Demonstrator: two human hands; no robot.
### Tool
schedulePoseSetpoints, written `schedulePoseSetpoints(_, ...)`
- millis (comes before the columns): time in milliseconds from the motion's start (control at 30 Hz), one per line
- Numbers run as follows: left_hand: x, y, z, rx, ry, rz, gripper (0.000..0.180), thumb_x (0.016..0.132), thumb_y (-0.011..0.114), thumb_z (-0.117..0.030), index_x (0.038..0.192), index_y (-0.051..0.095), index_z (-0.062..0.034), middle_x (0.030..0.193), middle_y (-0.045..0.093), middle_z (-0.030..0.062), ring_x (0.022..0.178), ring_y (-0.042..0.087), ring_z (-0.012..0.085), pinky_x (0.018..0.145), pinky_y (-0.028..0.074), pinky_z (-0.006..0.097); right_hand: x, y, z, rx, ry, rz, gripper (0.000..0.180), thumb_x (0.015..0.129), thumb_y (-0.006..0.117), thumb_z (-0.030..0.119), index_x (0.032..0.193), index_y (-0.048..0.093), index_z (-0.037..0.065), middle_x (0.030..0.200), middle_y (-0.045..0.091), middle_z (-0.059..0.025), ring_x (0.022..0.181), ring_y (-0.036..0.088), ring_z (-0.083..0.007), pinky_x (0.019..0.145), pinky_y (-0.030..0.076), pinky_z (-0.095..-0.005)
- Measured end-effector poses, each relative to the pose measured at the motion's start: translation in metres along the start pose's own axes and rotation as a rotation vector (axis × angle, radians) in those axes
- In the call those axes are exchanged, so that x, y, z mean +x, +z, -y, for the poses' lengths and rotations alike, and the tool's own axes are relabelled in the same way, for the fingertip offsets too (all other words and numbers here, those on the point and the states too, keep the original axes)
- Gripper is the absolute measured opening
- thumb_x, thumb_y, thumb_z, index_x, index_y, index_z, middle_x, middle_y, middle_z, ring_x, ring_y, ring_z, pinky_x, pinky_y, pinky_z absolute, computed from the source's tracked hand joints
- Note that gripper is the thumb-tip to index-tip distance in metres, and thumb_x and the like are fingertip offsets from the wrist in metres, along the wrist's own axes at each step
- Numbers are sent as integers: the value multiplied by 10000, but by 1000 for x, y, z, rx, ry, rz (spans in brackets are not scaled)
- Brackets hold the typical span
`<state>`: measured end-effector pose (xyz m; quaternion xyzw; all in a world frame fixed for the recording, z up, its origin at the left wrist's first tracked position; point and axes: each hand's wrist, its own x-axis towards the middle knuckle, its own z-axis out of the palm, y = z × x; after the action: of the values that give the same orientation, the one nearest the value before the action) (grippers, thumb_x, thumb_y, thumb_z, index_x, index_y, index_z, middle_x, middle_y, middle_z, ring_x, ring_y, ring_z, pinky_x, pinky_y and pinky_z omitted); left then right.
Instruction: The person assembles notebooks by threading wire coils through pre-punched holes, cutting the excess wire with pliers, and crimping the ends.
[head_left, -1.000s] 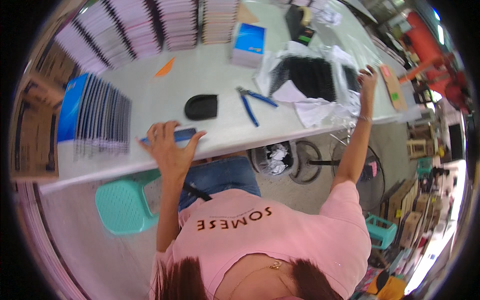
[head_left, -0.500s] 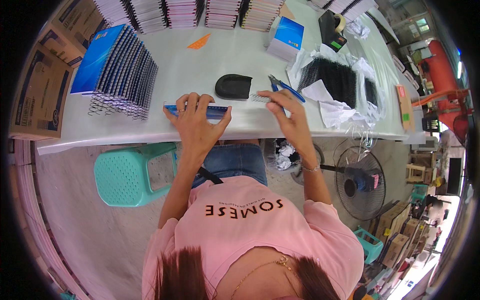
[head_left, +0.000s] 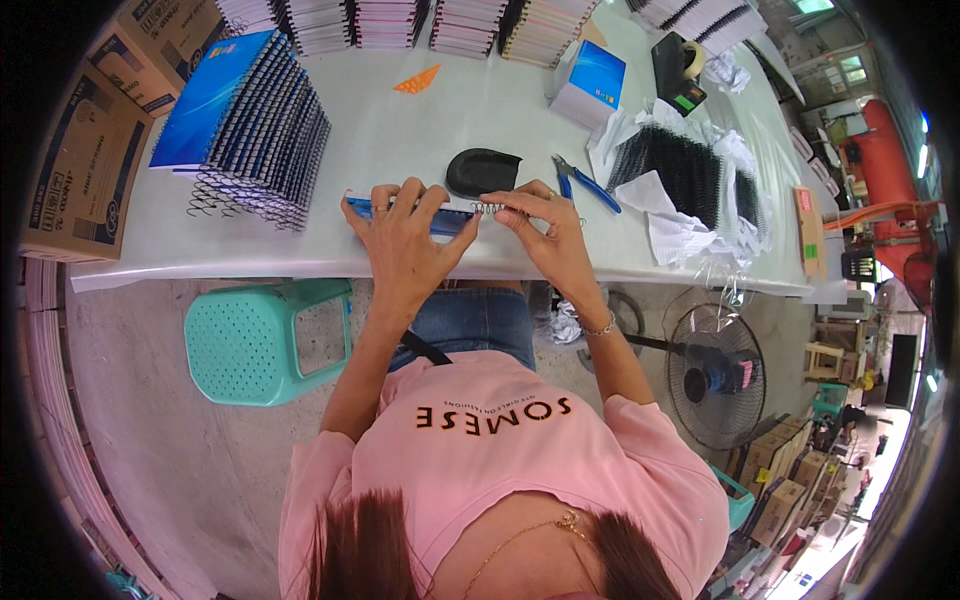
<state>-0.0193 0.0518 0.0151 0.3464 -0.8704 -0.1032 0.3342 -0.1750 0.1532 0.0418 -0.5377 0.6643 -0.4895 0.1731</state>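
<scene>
My left hand (head_left: pixel 402 235) is closed over a blue-covered notebook (head_left: pixel 450 222) that stands on its edge near the table's front. In my right hand (head_left: pixel 540 225) a dark spiral binding coil (head_left: pixel 484 209) is pinched between thumb and fingers. The coil's free end meets the right end of the notebook; whether it passes through the holes is too small to tell. Just beyond the hands lies a black rounded pad (head_left: pixel 482 172). Blue-handled cutting pliers (head_left: pixel 588 185) rest to the right of it.
Stacked blue spiral notebooks (head_left: pixel 255 130) stand at left, beside cardboard boxes (head_left: pixel 80 170). Black coils (head_left: pixel 670 170) lie on crumpled paper at right. Behind are a blue-topped stack (head_left: pixel 592 80), a tape dispenser (head_left: pixel 675 75) and an orange piece (head_left: pixel 417 79). A fan (head_left: pixel 715 375) and green stool (head_left: pixel 245 345) stand below.
My right hand has moved left with the coil, bringing it up to the notebook's end. My left hand still holds the notebook. The whole view has shifted slightly.
</scene>
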Motion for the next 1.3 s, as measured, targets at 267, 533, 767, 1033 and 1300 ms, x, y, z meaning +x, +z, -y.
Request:
schedulePoseSetpoints(267,2,-2,-1,10,-16,36,331,731,767,-419,879,635,-154,935,537,-19,1026,497,252,937,274,726,-3,2,-4,-152,-35,31,169,875,657,142,1024,721,95,755,600,-77,709,559,-210,706,399,-326)
schedulePoseSetpoints(533,2,-2,0,13,-43,90,373,763,737,-483,929,656,-159,974,532,-17,1045,481,237,964,227,743,-4,4,9,86,52,49,168,892,624,119,1042,682,69,887,670,-76,808,589,-243,756,428,-339)
schedulePoseSetpoints(767,3,-3,-1,40,-48,99,415,778,700,-534,953,651,-161,983,529,-16,1045,480,238,956,231,738,-5,14,3,64,56,-22,160,871,643,71,1023,660,21,954,689,-100,760,606,-216,716,466,-327)
schedulePoseSetpoints(1033,1,-1,1,56,-30,89,402,802,679,-509,1002,630,-164,1000,518,-10,1054,476,242,950,230,742,-7,18,3,88,50,-45,144,880,629,49,1020,640,16,901,667,-92,771,601,-213,748,453,-329)
schedulePoseSetpoints(1300,2,-2,0,58,-35,76,401,778,703,-504,964,621,-159,979,525,-15,1041,486,248,943,275,717,-4,22,-3,-1,-42,-60,142,903,591,27,1030,627,-25,960,656,-106,854,608,-201,782,459,-304)
